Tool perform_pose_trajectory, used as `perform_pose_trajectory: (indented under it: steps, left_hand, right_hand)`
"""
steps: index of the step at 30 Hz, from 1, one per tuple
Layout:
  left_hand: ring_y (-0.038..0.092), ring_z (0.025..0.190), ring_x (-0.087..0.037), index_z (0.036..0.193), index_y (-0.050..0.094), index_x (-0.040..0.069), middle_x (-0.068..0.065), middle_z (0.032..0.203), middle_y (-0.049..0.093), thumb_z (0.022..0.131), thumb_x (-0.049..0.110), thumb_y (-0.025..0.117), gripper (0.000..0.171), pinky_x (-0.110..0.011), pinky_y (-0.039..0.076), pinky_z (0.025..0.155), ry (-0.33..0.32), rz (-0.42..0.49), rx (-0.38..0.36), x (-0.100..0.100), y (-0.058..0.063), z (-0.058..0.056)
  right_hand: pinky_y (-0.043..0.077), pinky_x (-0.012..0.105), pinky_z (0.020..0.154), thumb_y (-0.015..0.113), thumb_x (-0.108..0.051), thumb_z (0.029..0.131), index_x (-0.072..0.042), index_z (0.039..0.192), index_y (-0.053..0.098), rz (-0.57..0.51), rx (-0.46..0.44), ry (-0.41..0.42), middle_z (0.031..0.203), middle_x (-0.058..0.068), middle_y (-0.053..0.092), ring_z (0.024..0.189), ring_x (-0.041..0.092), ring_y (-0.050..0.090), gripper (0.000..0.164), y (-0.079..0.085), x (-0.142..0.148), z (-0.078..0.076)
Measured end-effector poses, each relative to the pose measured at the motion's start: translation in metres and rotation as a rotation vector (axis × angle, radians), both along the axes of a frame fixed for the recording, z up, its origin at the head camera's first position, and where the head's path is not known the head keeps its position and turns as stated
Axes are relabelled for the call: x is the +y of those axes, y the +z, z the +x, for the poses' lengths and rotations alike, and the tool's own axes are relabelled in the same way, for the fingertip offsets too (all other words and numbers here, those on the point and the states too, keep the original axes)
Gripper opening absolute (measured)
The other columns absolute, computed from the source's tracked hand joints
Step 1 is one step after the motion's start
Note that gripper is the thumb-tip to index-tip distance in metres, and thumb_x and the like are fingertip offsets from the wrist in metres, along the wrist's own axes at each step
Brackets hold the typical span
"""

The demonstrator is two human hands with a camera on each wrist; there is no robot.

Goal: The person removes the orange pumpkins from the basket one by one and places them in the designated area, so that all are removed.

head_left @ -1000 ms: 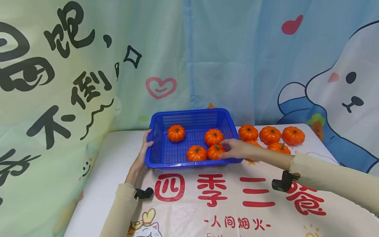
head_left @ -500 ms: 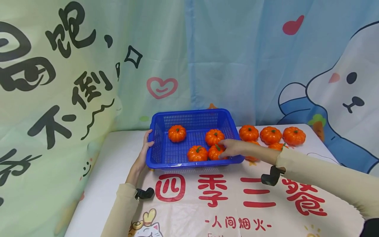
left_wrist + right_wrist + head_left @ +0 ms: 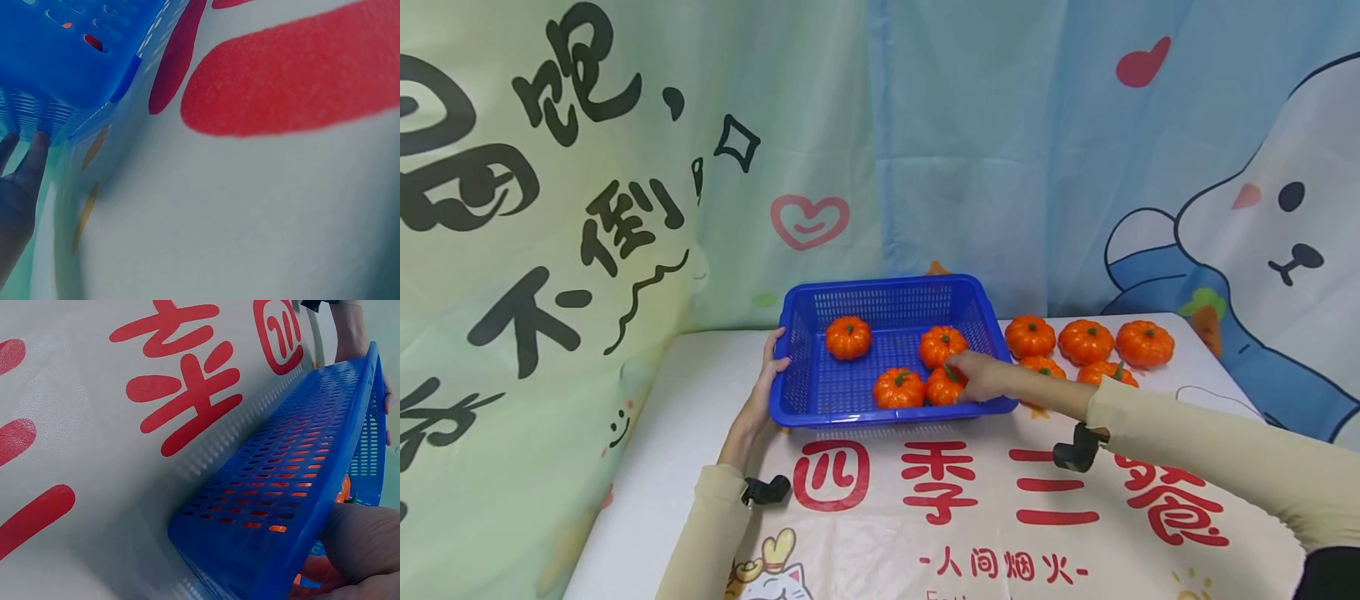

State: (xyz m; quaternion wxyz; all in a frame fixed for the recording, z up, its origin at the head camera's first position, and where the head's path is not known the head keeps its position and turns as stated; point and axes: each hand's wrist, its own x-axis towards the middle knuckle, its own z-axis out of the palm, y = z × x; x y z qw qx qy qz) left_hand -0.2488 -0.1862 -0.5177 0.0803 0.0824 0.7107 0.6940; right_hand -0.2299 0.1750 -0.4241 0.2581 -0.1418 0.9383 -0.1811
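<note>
A blue plastic basket [image 3: 838,414] with slotted walls stands at the back of the table. My left hand [image 3: 765,379] rests against its left side, fingertips at the rim; in the left wrist view, straight fingers [image 3: 39,150] touch the wall. Reaching over the right side, my right hand [image 3: 981,377] grips a small orange pumpkin [image 3: 942,388] in the front right of the basket, covering part of it. Another pumpkin [image 3: 898,389] sits just left of it, one [image 3: 942,345] behind it, and one [image 3: 847,338] at the back left.
Right of the basket, several more pumpkins [image 3: 1086,342] stand in two rows, partly behind my right forearm. A printed cloth [image 3: 992,517] with red characters covers the table's front. A thin cord [image 3: 1217,393] lies at the right, and a patterned curtain [image 3: 955,167] hangs behind.
My right hand has shifted slightly left and its fingers have closed farther over the front right pumpkin. The left hand, basket and other pumpkins stay in place.
</note>
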Motion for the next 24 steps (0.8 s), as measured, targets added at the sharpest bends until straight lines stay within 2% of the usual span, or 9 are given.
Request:
perform_pose_trajectory:
  steps: [6, 14, 20, 24]
  left_hand:
    - [0.009, 0.146, -0.036, 0.153, 0.006, 0.032, -0.004, 0.163, -0.005, 0.095, 0.032, 0.027, 0.062, -0.059, 0.01, 0.118, -0.005, -0.003, 0.002, -0.0003, -0.0009, -0.0002]
    - [0.008, 0.147, -0.036, 0.153, 0.006, 0.032, -0.003, 0.163, -0.005, 0.095, 0.032, 0.027, 0.062, -0.059, 0.008, 0.118, 0.0, -0.011, 0.008, -0.0005, -0.0007, -0.0001]
    - [0.009, 0.146, -0.036, 0.153, 0.006, 0.033, -0.003, 0.163, -0.005, 0.096, 0.032, 0.027, 0.061, -0.061, 0.01, 0.118, -0.002, -0.014, 0.008, -0.0004, -0.0011, -0.0002]
    - [0.009, 0.146, -0.037, 0.153, 0.006, 0.033, -0.003, 0.163, -0.005, 0.095, 0.031, 0.027, 0.061, -0.06, 0.01, 0.118, -0.004, -0.01, 0.01, -0.0015, -0.0002, -0.0003]
  right_hand:
    - [0.036, 0.053, 0.111, 0.071, -0.013, 0.085, -0.004, 0.137, 0.049, 0.026, 0.046, 0.033, 0.132, 0.019, 0.051, 0.124, 0.035, 0.048, 0.058, -0.0033, -0.0011, -0.0023]
    - [0.037, 0.055, 0.109, 0.072, -0.017, 0.085, -0.006, 0.139, 0.048, 0.019, 0.061, 0.056, 0.135, 0.021, 0.053, 0.126, 0.038, 0.046, 0.06, -0.0042, -0.0004, -0.0014]
    - [0.042, 0.052, 0.105, 0.075, -0.017, 0.083, -0.002, 0.133, 0.052, -0.008, 0.141, 0.094, 0.128, 0.021, 0.058, 0.12, 0.036, 0.051, 0.057, -0.0065, -0.0017, 0.0017]
    - [0.046, 0.051, 0.101, 0.077, -0.017, 0.08, 0.0, 0.129, 0.056, -0.053, 0.212, 0.091, 0.123, 0.022, 0.059, 0.114, 0.035, 0.053, 0.056, -0.0075, -0.0021, 0.0032]
